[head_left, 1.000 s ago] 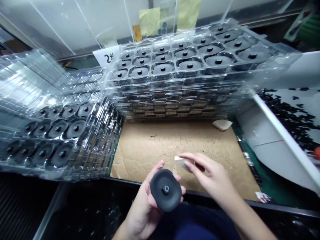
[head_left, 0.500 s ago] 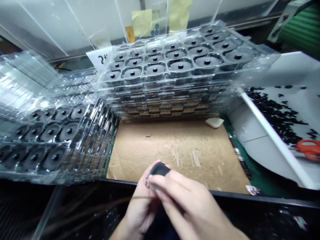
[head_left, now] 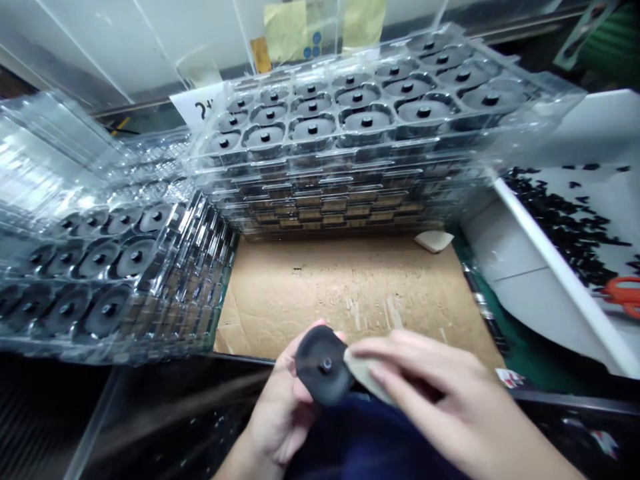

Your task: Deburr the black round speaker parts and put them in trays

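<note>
My left hand (head_left: 283,407) grips a black round part (head_left: 320,383) by its edge, its dished face with a small centre stub turned up toward me. My right hand (head_left: 430,383) pinches a pale, pointed piece like a sponge or folded cloth (head_left: 370,375), whose tip meets the right rim of the part. A similar off-white wedge (head_left: 434,241) lies at the far right of the cardboard (head_left: 300,300). Both hands are just in front of the cardboard's near edge.
Stacked clear plastic trays (head_left: 320,157) filled with like black parts stand behind the cardboard. More filled trays (head_left: 165,280) are on the left. To the right, a white bin (head_left: 545,260) holds small black pieces (head_left: 570,227) and orange-handled scissors (head_left: 625,293).
My right hand has drawn right from over the black part, uncovering its face and the pale piece in my fingers. The left hand keeps its hold. The view has shifted slightly.
</note>
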The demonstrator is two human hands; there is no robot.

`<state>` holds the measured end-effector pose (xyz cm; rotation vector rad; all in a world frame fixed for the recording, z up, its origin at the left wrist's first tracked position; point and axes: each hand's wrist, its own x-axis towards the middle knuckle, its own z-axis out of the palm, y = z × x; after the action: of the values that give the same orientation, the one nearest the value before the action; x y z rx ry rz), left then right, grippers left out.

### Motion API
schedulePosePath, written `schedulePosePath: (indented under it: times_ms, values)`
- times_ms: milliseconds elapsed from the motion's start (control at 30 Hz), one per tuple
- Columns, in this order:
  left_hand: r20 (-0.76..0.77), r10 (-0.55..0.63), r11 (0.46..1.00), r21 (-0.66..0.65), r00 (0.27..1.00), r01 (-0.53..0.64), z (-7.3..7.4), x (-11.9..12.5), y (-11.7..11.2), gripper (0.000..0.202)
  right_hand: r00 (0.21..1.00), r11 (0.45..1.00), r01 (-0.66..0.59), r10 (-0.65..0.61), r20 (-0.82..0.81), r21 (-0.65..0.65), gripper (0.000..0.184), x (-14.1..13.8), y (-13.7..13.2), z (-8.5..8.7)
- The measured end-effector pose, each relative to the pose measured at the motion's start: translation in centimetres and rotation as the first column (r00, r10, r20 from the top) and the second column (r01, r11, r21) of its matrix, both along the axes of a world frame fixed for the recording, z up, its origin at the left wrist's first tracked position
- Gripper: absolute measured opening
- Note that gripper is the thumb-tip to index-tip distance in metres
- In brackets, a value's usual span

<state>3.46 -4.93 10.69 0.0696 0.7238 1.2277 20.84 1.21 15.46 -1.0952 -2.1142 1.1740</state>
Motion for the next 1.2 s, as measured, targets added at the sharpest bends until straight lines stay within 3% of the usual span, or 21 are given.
schedulePosePath:
  times_ms: [133, 233, 333, 433, 567, 633, 667, 700, 733, 767, 833, 867, 933, 1000, 1133, 1200]
  values:
    - [0.103, -0.052, 0.990, 0.136, 0.993, 0.038, 1.5, 0.7, 0.4, 0.053, 0.930, 0.929, 0.367, -0.368, 0.009, 0.051, 0.021, 1.3, 1.4, -5.7]
    - [0.146, -0.077, 0.986, 0.158, 0.986, 0.054, 2.0, 0.9, 0.5, 0.048, 0.902, 0.902, 0.428, -0.430, 0.032, 0.049, 0.022, 0.9, 2.1, -10.5]
    - [0.174, -0.081, 0.985, 0.165, 0.981, 0.052, 1.8, 0.6, 0.4, 0.052, 0.861, 0.859, 0.505, -0.508, 0.019, 0.087, 0.028, 0.5, 1.6, -12.6]
    - [0.208, -0.097, 0.986, 0.156, 0.973, 0.065, 1.5, 0.5, 0.2, 0.054, 0.843, 0.837, 0.536, -0.537, -0.021, 0.114, 0.029, 0.3, 0.2, -11.5]
    - [0.228, -0.126, 0.980, 0.182, 0.966, 0.084, 1.1, 0.5, 0.0, 0.049, 0.916, 0.912, 0.402, -0.399, -0.048, 0.084, 0.023, -0.1, -1.0, -9.5]
    - [0.073, -0.092, 0.965, 0.251, 0.993, 0.071, 0.7, 0.4, 0.1, 0.053, 0.938, 0.936, 0.347, -0.345, -0.046, 0.059, 0.022, -0.3, -1.3, -9.4]
    - [-0.094, -0.046, 0.950, 0.304, 0.995, 0.073, 0.5, 0.3, 0.1, 0.055, 0.942, 0.941, 0.335, -0.333, -0.045, 0.048, 0.022, -0.3, -1.4, -9.4]
    - [-0.306, 0.023, 0.924, 0.370, 0.952, 0.097, 0.3, 0.1, 0.1, 0.059, 0.943, 0.943, 0.331, -0.330, -0.045, 0.037, 0.022, -0.3, -1.5, -9.5]
    - [-0.521, 0.108, 0.888, 0.434, 0.847, 0.154, 0.1, 0.0, 0.2, 0.069, 0.941, 0.941, 0.337, -0.336, -0.047, 0.027, 0.022, -0.3, -1.6, -9.6]
    - [-0.691, 0.194, 0.848, 0.475, 0.696, 0.235, -0.1, -0.2, 0.1, 0.084, 0.935, 0.936, 0.353, -0.351, -0.050, 0.020, 0.022, -0.2, -1.6, -9.6]
    - [-0.857, 0.304, 0.783, 0.474, 0.417, 0.403, -0.3, -0.6, 0.1, 0.108, 0.918, 0.920, 0.393, -0.391, -0.061, 0.011, 0.021, 0.2, -1.6, -9.4]
    - [-0.882, 0.327, 0.763, 0.458, 0.339, 0.456, -0.4, -0.7, 0.1, 0.114, 0.911, 0.913, 0.408, -0.407, -0.064, 0.011, 0.021, 0.4, -1.6, -9.2]
    - [-0.905, 0.332, 0.753, 0.425, 0.268, 0.502, -0.3, -0.8, 0.0, 0.118, 0.901, 0.905, 0.426, -0.426, -0.084, -0.017, 0.019, 0.9, -1.6, -8.4]
    - [-0.913, 0.330, 0.757, 0.408, 0.239, 0.511, -0.1, -0.7, -0.1, 0.118, 0.884, 0.892, 0.434, -0.448, -0.129, -0.124, 0.016, 1.0, -1.8, -7.3]
    - [-0.919, 0.317, 0.766, 0.394, 0.234, 0.509, 0.0, -0.6, -0.4, 0.114, 0.824, 0.819, 0.422, -0.525, -0.212, -0.390, 0.014, 0.3, -2.6, -4.8]
    - [-0.915, 0.314, 0.767, 0.402, 0.254, 0.501, -0.1, -0.7, -0.7, 0.113, 0.845, 0.832, 0.371, -0.486, -0.221, -0.413, 0.015, -0.4, -3.0, -3.8]
